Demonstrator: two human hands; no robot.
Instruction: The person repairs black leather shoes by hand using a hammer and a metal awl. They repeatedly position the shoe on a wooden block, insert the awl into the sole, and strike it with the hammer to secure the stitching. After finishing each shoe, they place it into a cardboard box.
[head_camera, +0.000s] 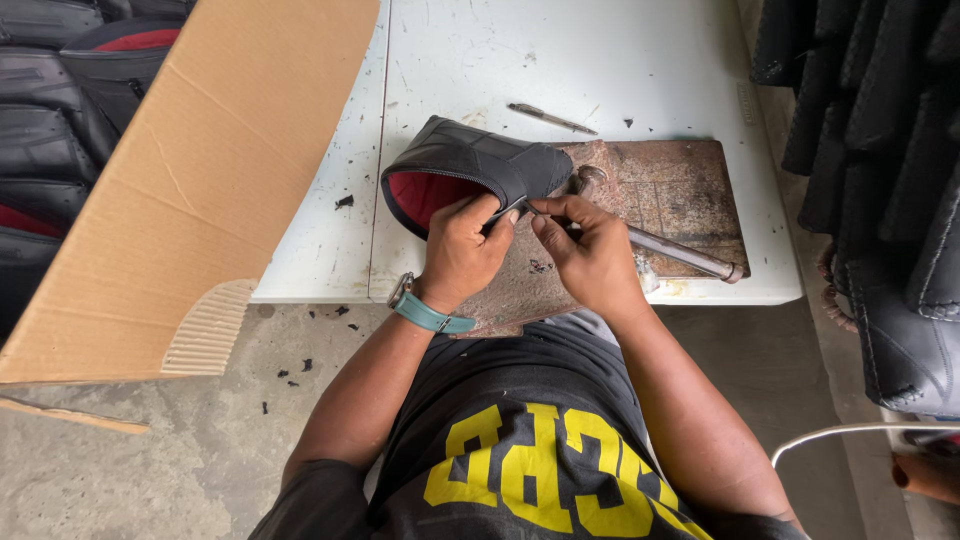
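A black pouch (462, 160) with a red lining lies open on the white table (620, 60), partly over a rusty metal slab (680, 195). My left hand (460, 250), with a teal watch strap at the wrist, grips the pouch's near edge by the zipper. My right hand (590, 250) pinches a small metal piece right at that same edge, fingertips touching those of the left hand. A metal rod (690, 255) lies on the slab under my right hand.
A thin metal tool (550, 118) lies on the table beyond the pouch. A big cardboard sheet (200, 180) leans at the left. Black bags (50, 120) are stacked far left and black bags (880, 150) hang at the right. Black scraps dot the concrete floor (150, 470).
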